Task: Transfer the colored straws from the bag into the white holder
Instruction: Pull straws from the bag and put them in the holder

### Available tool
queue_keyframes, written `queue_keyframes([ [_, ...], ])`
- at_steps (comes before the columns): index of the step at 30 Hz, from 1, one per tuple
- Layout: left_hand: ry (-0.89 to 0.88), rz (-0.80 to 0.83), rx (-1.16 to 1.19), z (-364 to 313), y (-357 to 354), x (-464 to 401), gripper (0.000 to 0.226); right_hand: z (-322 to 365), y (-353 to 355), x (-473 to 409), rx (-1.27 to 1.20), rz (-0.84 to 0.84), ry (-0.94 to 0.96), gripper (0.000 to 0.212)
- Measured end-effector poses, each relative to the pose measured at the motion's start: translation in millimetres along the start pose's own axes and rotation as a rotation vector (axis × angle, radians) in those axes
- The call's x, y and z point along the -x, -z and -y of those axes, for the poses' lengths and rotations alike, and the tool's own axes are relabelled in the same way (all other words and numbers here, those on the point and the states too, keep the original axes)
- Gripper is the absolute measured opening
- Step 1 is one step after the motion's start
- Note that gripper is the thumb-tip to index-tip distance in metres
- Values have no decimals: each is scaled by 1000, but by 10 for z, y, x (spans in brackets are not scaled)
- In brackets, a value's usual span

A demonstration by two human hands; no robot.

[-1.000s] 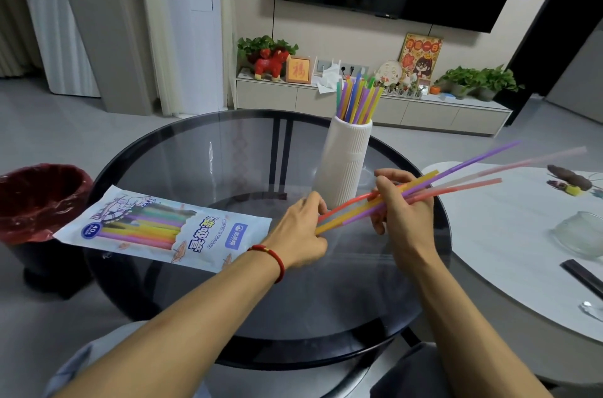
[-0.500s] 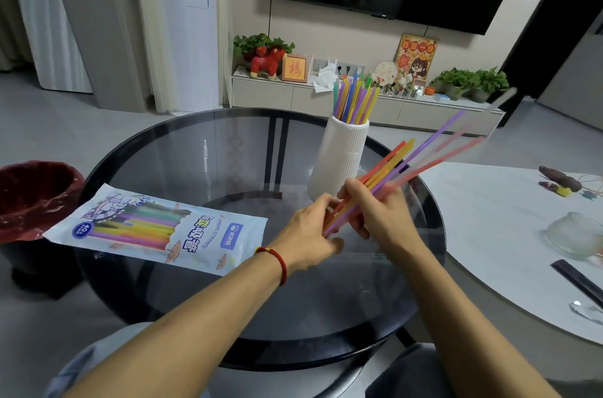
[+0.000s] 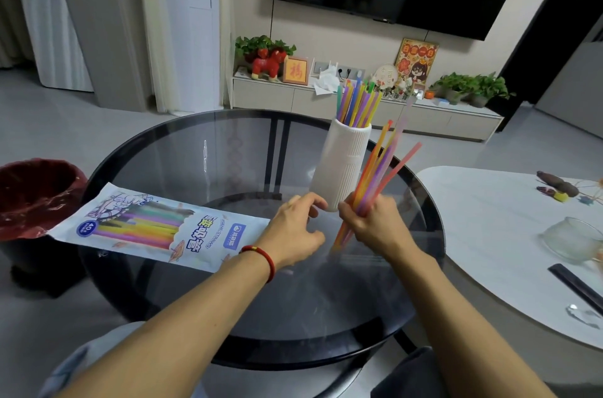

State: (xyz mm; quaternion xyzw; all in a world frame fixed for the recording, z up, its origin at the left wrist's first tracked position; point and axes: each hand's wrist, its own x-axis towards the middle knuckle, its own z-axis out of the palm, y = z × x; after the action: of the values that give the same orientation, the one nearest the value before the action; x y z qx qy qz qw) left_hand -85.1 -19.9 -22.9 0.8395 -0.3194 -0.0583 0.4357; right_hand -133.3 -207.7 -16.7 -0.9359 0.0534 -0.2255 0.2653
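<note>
A white ribbed holder point(image 3: 342, 166) stands on the round glass table point(image 3: 228, 149) with several colored straws point(image 3: 357, 102) sticking out of its top. My right hand point(image 3: 375, 224) grips a bundle of straws point(image 3: 380, 166) just right of the holder, tilted steeply up and to the right. Close beside it, my left hand point(image 3: 293, 231) hovers with fingers loosely curled and nothing in it. The straw bag point(image 3: 163, 226) lies flat on the table's left side with straws showing through it.
A dark red bin point(image 3: 36, 198) stands off the table's left edge. A white table point(image 3: 509, 234) at the right holds a glass bowl point(image 3: 571, 239) and small items. A low cabinet with plants runs along the far wall.
The bundle has swung from nearly flat, pointing right, to steeply upright beside the holder. My left hand has let go of the straws' lower ends and drawn slightly left.
</note>
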Motion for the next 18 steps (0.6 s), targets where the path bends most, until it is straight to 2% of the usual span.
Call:
queue_keyframes([
  [5, -36, 16, 83, -80, -10, 7, 52, -58, -123, 92, -55, 219, -84, 18],
  [8, -60, 40, 228, -205, -42, -15, 64, -52, -150, 57, -57, 293, -32, 10],
  [10, -42, 72, 242, -293, -86, -42, 68, -29, -165, 56, -113, 309, -5, 8],
  [14, -111, -2, -58, -356, -126, -120, 49, -27, -179, 85, -137, 301, 32, 13],
  [18, -88, 22, 26, -360, -104, -158, 34, 6, -122, 130, -170, 332, 3, 16],
])
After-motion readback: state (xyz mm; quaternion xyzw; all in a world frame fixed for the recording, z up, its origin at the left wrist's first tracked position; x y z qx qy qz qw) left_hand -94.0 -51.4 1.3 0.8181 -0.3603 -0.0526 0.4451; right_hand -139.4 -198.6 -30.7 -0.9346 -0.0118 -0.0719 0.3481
